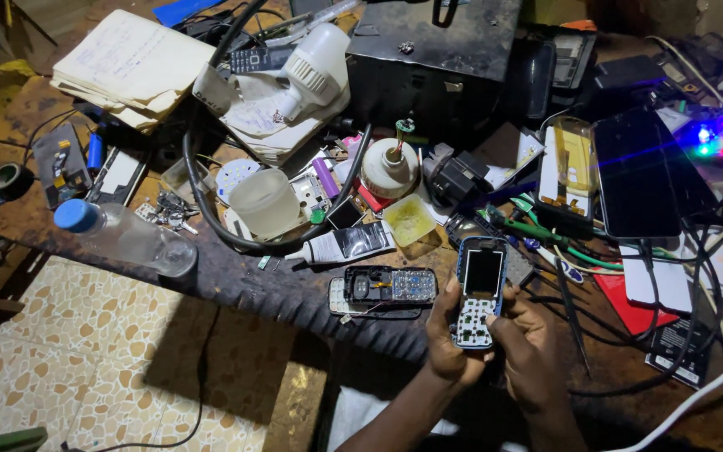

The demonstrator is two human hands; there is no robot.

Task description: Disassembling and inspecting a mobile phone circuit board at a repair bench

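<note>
A clear plastic water bottle with a blue cap (123,237) lies along the dark workbench (278,289) edge, tiled floor below it. Further right, a dismantled keypad phone with exposed circuit board (384,290) rests near that edge, just beside the left hand (449,339). Both the left hand and the right hand (529,347) rise from below, fingers clasped around a small blue-rimmed keypad phone with a dark screen (479,290), held upright over the bench. Tangled cables crowd the right; the wrists fade into shadow.

Opened phone (383,290) left of held phone (479,291)
</note>
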